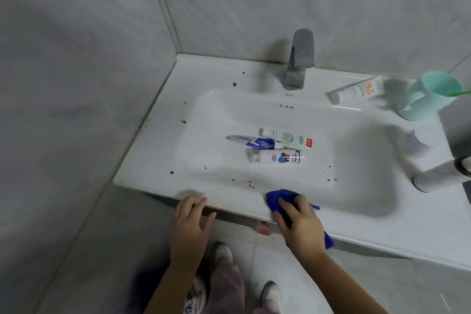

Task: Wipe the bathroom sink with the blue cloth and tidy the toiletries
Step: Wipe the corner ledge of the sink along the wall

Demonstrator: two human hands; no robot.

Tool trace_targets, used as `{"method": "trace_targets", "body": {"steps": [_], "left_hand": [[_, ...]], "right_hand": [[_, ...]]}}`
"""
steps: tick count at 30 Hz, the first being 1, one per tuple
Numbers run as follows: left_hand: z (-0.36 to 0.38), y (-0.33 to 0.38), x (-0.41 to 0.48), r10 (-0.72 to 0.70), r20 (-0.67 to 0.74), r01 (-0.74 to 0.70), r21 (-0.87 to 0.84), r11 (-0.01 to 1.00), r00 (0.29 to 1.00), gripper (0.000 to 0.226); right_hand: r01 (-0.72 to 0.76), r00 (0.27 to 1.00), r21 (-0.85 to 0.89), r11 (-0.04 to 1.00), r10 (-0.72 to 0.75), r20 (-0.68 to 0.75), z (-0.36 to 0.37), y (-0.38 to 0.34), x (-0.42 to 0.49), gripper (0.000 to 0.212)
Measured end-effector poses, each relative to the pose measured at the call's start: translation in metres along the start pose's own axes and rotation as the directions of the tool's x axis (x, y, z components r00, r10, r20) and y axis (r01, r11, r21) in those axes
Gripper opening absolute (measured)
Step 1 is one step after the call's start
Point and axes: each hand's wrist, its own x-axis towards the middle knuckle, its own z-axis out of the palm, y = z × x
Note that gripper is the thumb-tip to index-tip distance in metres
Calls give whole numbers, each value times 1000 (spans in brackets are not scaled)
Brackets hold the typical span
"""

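A white sink (158,150) with brown specks on its rim fills the view. Three toiletry tubes lie in the basin: a white and green one (285,136), a blue and white one (257,143), and a white one with a cartoon print (276,157). My right hand (300,222) grips the blue cloth (279,197) on the sink's front rim. My left hand (191,222) rests with straight fingers on the front edge, left of the cloth.
A grey faucet (299,58) stands at the back. On the right rim lie a white tube with orange print (356,90), a mint green cup (428,95) holding a green toothbrush, and a small clear object (410,141). Tiled walls close the left and back.
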Motion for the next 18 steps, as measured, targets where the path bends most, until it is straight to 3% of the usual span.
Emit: {"method": "trace_targets", "body": {"steps": [4,8,12,15,18], "left_hand": [[5,-24,3,-20,52,13,127,992,998,60],[6,-39,8,13,31,-16,127,992,999,40],[-3,-53,-1,71,-53,-65,101,993,996,37],[-10,-79,-1,-49,-99,60,105,993,994,43],[-21,-100,14,-116,-95,130,150,980,989,52]], "right_hand": [[207,977,-44,977,-204,65,40,-49,33,32],[328,930,-22,944,-318,185,75,-102,62,30],[285,938,-35,958,-271,214,53,-72,50,36],[235,960,-68,970,-221,172,54,-75,48,35],[208,962,-4,978,-203,181,95,-132,89,29]]}}
